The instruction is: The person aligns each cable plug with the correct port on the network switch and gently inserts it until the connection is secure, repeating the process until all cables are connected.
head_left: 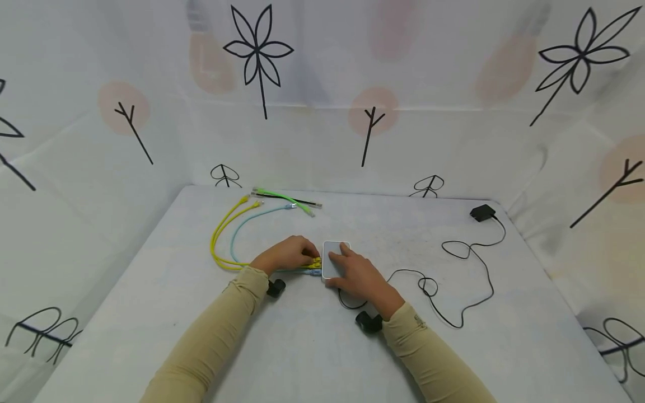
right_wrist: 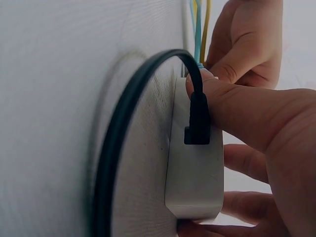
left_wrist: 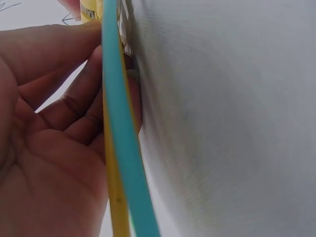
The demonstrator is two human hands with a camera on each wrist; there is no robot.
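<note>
A small white network box (head_left: 330, 258) with a grey top lies flat mid-table. Yellow network cables (head_left: 215, 238) and a light blue one (head_left: 262, 212) run into its left side. My left hand (head_left: 288, 253) pinches a yellow cable plug (head_left: 316, 262) right at that side; in the left wrist view the blue cable crosses in front of the fingers. Thumb and fingers of my right hand (head_left: 359, 275) grip the box across its top and edges. A black power plug (right_wrist: 198, 118) sits in the box's side by the right thumb.
From the box a thin black power cord (head_left: 464, 308) loops right to a black adapter (head_left: 482, 212). Behind the hands lie a green cable (head_left: 284, 197) and a short black cable (head_left: 302, 201). White patterned cloth (head_left: 312, 140) surrounds the table.
</note>
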